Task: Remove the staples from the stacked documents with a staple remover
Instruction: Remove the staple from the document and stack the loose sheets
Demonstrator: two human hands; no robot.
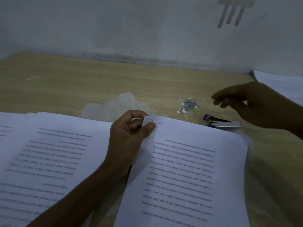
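From the head camera, the left hand (131,133) pinches the far left corner of a stapled document (188,169), thumb on top of the sheet and curled fingers behind it. Two staples (159,123) sit in that corner just beside the thumb tip. The document lies on the wooden table (65,82) with its printed text upside down to the viewer.

The right hand (246,104) hovers above the table at the right (blurred), its fingers loosely spread and holding nothing. Below it the staple remover (224,122), silver with a purple end, lies on the table touching the document's far edge.

Between the hands a small heap of loose staples and paper scraps (188,105) rests on the wood. Another stack of printed pages (41,153) lies under the left forearm, and more sheets (282,86) show at the far right.
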